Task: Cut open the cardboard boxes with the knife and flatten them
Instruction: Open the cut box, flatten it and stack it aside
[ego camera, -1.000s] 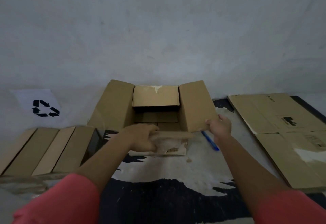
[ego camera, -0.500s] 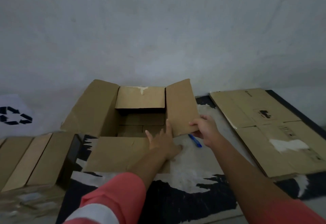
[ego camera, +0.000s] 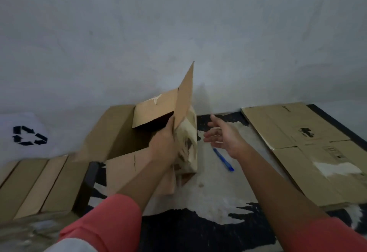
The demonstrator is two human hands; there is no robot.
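An opened brown cardboard box (ego camera: 119,138) sits in the middle of the floor with its flaps spread. My left hand (ego camera: 163,146) grips the box's right wall at its stained corner, and the right flap (ego camera: 184,96) stands upright above it. My right hand (ego camera: 224,138) hovers open just right of the box, fingers spread, touching nothing. A blue-handled knife (ego camera: 223,159) lies on the floor below my right hand.
Flattened cardboard (ego camera: 309,152) lies on the floor at the right. More flat cardboard pieces (ego camera: 33,184) lie at the left, below a white sheet with a recycling symbol (ego camera: 29,138). A grey wall stands close behind the box.
My left hand moved from lying flat on the front flap to gripping the right wall. The right flap swung upright. My right hand let go of the flap and opened.
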